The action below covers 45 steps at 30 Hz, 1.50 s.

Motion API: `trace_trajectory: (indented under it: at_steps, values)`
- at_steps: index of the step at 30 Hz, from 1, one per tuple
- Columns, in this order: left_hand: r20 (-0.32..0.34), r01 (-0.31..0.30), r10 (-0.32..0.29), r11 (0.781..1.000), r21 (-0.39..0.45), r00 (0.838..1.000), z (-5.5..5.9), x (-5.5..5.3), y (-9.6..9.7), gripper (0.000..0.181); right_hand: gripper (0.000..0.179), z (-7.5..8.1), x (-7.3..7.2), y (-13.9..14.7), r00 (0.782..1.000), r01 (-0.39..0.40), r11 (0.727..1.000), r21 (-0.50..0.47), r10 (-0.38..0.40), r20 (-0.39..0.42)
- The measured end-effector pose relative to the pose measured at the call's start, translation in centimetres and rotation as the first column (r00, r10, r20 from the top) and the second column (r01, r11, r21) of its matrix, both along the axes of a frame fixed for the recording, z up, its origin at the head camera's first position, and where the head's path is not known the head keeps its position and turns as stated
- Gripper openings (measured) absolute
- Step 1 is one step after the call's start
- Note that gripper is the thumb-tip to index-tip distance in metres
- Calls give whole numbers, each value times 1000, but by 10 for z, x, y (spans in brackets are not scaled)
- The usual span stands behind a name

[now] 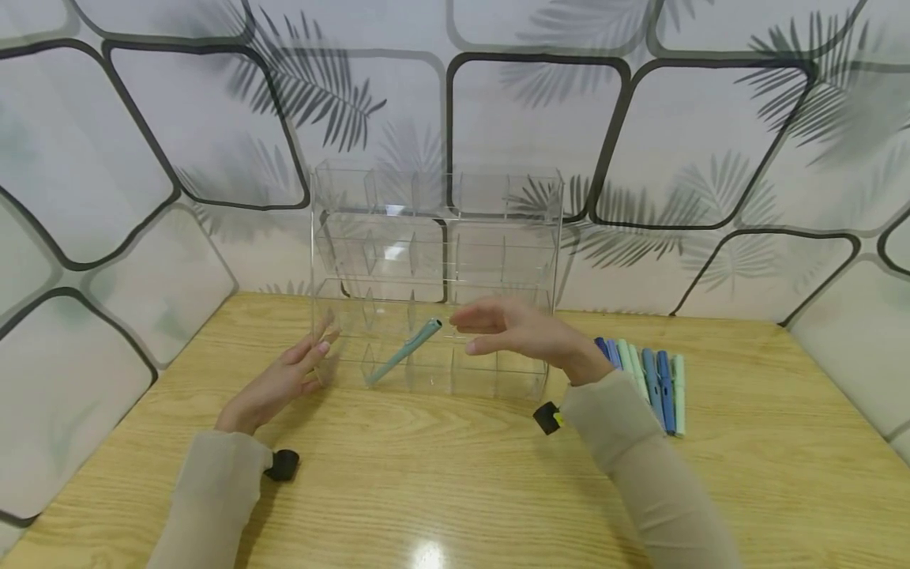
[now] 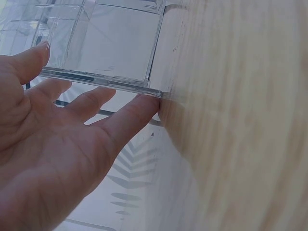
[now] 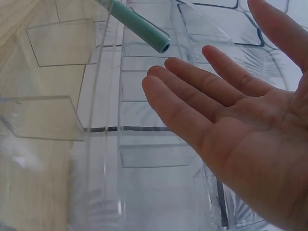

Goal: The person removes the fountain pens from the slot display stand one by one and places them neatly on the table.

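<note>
A clear acrylic rack [image 1: 430,379] with tiered compartments stands at the back of the table. One teal pen [image 1: 407,351] leans in its lowest row, tilted to the right with its capped end up; the same pen [image 3: 142,30] shows at the top of the right wrist view. At the rack's left side is my left hand [image 1: 280,379], its extended fingers [image 2: 130,120] touching the side panel's edge. My right hand [image 1: 522,332] hovers before the rack, just right of the pen's upper end, fingers extended, apart from the pen and holding nothing.
To the right of the rack, several blue and green pens [image 1: 664,391] lie side by side on the wooden table [image 1: 426,474], partly hidden by my right forearm. A patterned wall covering [image 1: 533,134] rises close behind the rack.
</note>
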<state>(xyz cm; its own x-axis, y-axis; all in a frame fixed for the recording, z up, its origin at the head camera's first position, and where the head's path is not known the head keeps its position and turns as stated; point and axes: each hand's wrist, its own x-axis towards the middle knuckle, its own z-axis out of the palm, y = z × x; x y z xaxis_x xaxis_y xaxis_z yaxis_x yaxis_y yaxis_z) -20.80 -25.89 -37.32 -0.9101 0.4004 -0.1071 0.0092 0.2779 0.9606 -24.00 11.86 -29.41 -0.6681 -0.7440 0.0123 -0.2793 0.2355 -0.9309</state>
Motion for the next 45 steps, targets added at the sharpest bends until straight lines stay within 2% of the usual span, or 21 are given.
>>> trace_trajectory:
  at_steps: [8, 17, 22, 28, 31, 40, 45]
  values:
    - [2, -2, 2, 1000, 0, 1000, 0, 0, 1, 66, 53, -5, -1, -10, 1000, 16, 1000, 8, -16, -1]
    - [-3, -4, 4, 1000, -3, 1000, 0, -1, 0, 66, 43, -12, 1, -22, 998, 62, 997, -42, -63, -11]
    - [-1, -9, 9, 1000, -9, 1000, -1, -1, 0, 66, 43, -18, 2, -33, 999, 45, 998, -34, -45, 13]
    - [0, -12, 12, 1000, -6, 1000, 0, -1, 1, 67, 33, -26, -2, -50, 999, -7, 998, -68, 5, -34]
    - [-2, -10, 10, 1000, -3, 1000, 0, -1, 1, 67, 27, -30, -4, -56, 999, -5, 997, -79, 3, -35]
    - [-4, -7, 7, 1000, -4, 1000, 0, -1, 2, 66, 17, -33, -5, -58, 994, 82, 983, -163, -69, 84]
    - [-1, -8, 8, 1000, -2, 1000, 0, -1, 1, 66, 18, -28, -2, -49, 992, 96, 977, -190, -80, 93]
